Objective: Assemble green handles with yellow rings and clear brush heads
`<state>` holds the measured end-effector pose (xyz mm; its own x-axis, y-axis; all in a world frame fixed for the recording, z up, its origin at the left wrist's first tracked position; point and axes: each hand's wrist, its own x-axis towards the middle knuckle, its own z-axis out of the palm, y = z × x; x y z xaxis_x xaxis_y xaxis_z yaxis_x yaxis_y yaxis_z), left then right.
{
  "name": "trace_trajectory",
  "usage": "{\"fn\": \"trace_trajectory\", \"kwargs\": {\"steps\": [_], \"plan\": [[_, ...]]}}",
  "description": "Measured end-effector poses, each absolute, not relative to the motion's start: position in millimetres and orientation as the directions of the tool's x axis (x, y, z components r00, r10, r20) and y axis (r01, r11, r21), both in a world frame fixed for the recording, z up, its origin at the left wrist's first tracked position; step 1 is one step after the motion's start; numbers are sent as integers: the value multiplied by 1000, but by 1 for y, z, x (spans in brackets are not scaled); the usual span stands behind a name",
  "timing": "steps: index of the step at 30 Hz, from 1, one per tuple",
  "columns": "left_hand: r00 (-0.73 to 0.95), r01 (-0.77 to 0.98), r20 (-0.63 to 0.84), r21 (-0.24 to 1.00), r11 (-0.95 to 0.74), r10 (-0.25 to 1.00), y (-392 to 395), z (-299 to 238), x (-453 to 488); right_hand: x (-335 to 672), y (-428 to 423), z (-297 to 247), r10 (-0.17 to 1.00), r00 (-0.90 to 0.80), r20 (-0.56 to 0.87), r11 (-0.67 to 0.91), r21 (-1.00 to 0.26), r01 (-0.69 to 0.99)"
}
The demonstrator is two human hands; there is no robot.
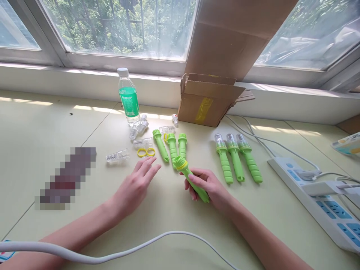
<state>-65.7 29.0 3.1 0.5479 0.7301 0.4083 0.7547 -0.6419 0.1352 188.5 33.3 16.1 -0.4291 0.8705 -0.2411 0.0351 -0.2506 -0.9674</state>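
My right hand [209, 185] is closed around a green ribbed handle [189, 176] that carries a yellow ring near its open top end. My left hand [137, 183] hovers open, fingers stretched toward two loose yellow rings [146, 152] on the table. Three bare green handles [171, 146] lie just beyond the hands. Several clear plastic caps [117, 156] are scattered to the left of them. Three finished green handles with clear caps [237, 157] lie side by side to the right.
A water bottle with a green label [128, 98] stands near the window sill. An open cardboard box [206, 99] sits at the back. A white power strip [320, 200] with cables lies at right. A white cable [112, 253] crosses the near edge. A blurred patch [67, 178] lies at left.
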Motion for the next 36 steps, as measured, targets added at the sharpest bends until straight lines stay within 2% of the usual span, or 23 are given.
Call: {"fn": "trace_trajectory", "kwargs": {"steps": [4, 8, 11, 14, 18, 26, 36], "plan": [[523, 753, 578, 31, -657, 627, 52, -2, -52, 186, 28, 12, 903, -393, -172, -157, -985, 69], [444, 722, 687, 105, -684, 575, 56, -5, -51, 181, 19, 4, 973, -216, 80, 130, -965, 228], [429, 697, 718, 123, -707, 549, 52, -2, -57, 179, 17, -1, 947, -214, 238, 305, -878, 370], [430, 648, 723, 170, -742, 541, 48, -2, -60, 180, 20, -3, 917, -228, 328, 399, -795, 457], [471, 571, 696, 227, -789, 541, 44, -7, -59, 181, 21, -5, 890, -290, 351, 456, -695, 556], [504, 532, 656, 277, -800, 562, 41, -10, -57, 193, 28, -9, 817, -381, 433, 566, -478, 672], [494, 492, 661, 323, -808, 565, 43, -6, -59, 194, 29, -8, 771, -419, 479, 608, -359, 708]]}}
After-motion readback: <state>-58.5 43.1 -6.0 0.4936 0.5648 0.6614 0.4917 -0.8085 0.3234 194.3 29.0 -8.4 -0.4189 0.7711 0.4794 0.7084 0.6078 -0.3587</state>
